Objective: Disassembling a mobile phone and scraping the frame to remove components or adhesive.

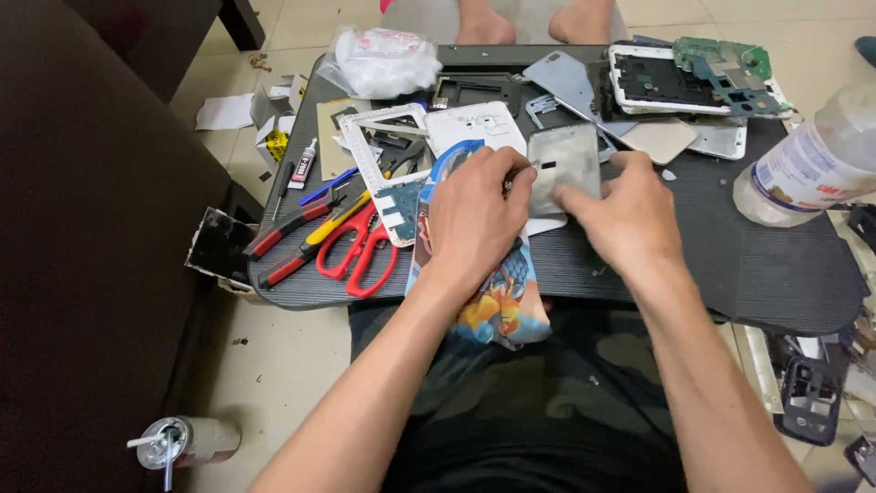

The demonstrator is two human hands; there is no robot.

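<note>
Both hands hold a grey metal phone plate (566, 164) upright over the dark lap table (730, 246). My left hand (470, 215) grips its left edge with the fingers curled, and my right hand (620, 215) pinches its lower right corner. Under my left hand lies a colourful printed phone cover (497, 306), hanging over the table's near edge. A white phone back (474, 123) lies just behind the plate.
Red-handled scissors (351, 256), pliers (292, 224), a white phone frame (379, 151) and a small glue tube (303, 164) lie at left. Phone housings and a green circuit board (725, 64) crowd the far right. A plastic bottle (812, 164) lies at right. A plastic bag (383, 59) sits behind.
</note>
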